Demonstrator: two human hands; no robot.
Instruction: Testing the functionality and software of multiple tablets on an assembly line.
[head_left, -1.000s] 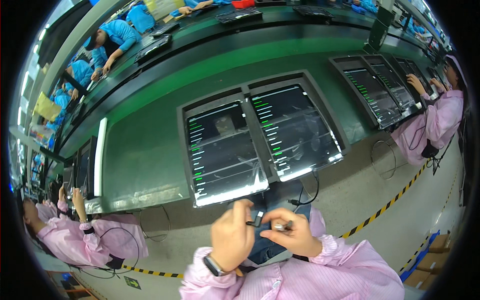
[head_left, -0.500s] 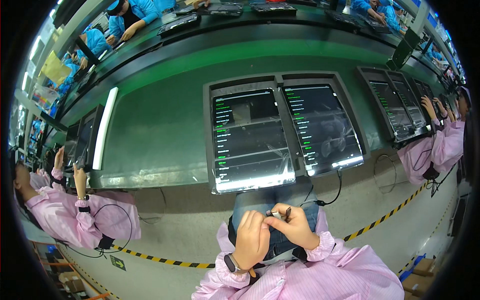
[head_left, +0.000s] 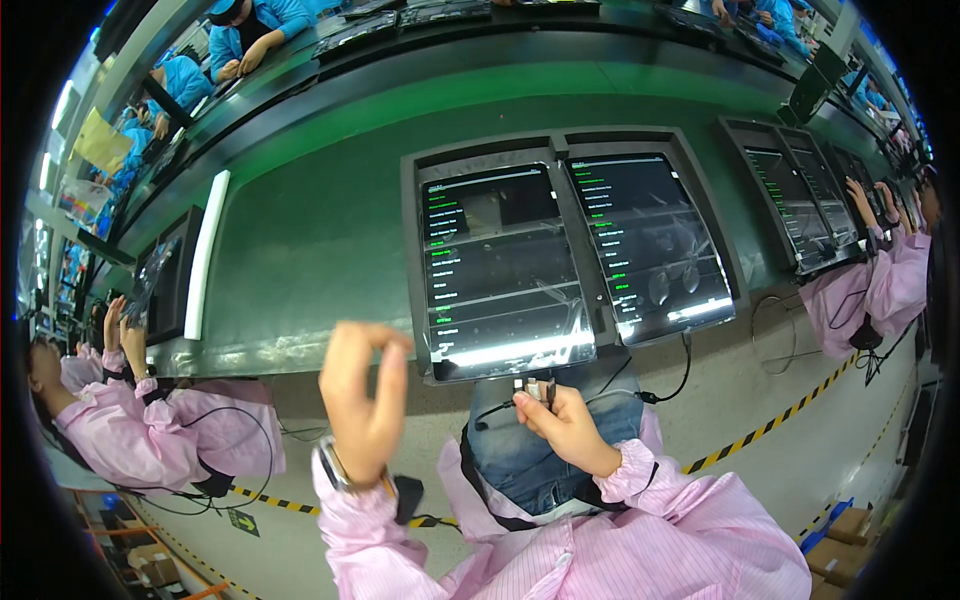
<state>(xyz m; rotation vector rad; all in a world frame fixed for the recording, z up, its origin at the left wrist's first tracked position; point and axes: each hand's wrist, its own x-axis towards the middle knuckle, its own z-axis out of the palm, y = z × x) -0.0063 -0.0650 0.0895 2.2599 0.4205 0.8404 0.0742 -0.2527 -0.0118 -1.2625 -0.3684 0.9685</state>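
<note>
My right hand [head_left: 568, 428], over my lap, pinches a small USB plug [head_left: 532, 388] with a pale metal end. A dark piece sits beside it in the same fingers; its kind cannot be made out. Raised to the left is my left hand [head_left: 362, 405], its fingers bent and apart from the thumb, slightly blurred, with nothing seen in it. Its fingertips are near the lower left corner of the left tablet [head_left: 510, 270]. That film-covered tablet and the right tablet [head_left: 650, 245] lie lit in a dark frame [head_left: 415, 200], both showing lists. A black cable [head_left: 685, 370] runs from the right tablet's lower edge.
The frame rests at the front edge of a green bench [head_left: 300, 250]. A white bar [head_left: 208, 255] lies to the left. Co-workers in pink [head_left: 200, 430] sit on both sides, another framed tablet pair [head_left: 790, 195] at right. People in blue work across a raised shelf.
My left hand has left my right hand and moved up and left. My right hand has risen slightly toward the tablets, still holding the plug. The left co-worker's tablet is now lifted.
</note>
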